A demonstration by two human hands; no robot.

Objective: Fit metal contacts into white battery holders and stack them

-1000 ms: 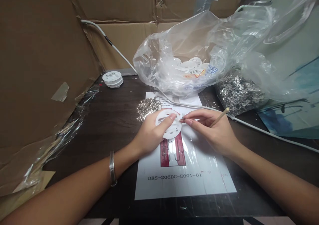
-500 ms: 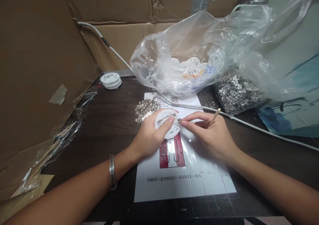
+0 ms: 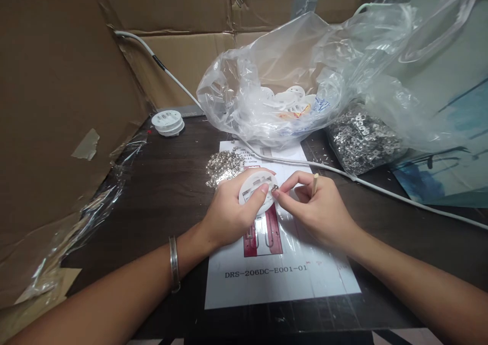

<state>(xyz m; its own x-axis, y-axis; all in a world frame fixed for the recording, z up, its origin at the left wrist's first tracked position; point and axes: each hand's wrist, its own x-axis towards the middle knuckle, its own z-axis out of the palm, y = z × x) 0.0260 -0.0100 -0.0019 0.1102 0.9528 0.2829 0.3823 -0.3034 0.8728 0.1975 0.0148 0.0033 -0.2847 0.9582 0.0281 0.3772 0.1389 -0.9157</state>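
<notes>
My left hand grips a round white plastic disc with slots in its face, the thumb pressed across it. At the disc's right edge my right hand pinches a small metal clip between thumb and forefinger; whether the clip sits in a slot, I cannot tell. A thin wooden stick is tucked in the curled fingers of the same hand. Just behind my left hand lies a heap of small metal clips. Under both hands is a printed sheet with a red picture.
White discs are stacked at the back left. A clear plastic bag with more discs stands behind the sheet, and a bag of metal parts at right. A white cable crosses the table; cardboard walls the back.
My right hand has brought the clip against the disc's right edge. The disc has turned slightly in my left hand, and the wooden stick now stands more upright.
</notes>
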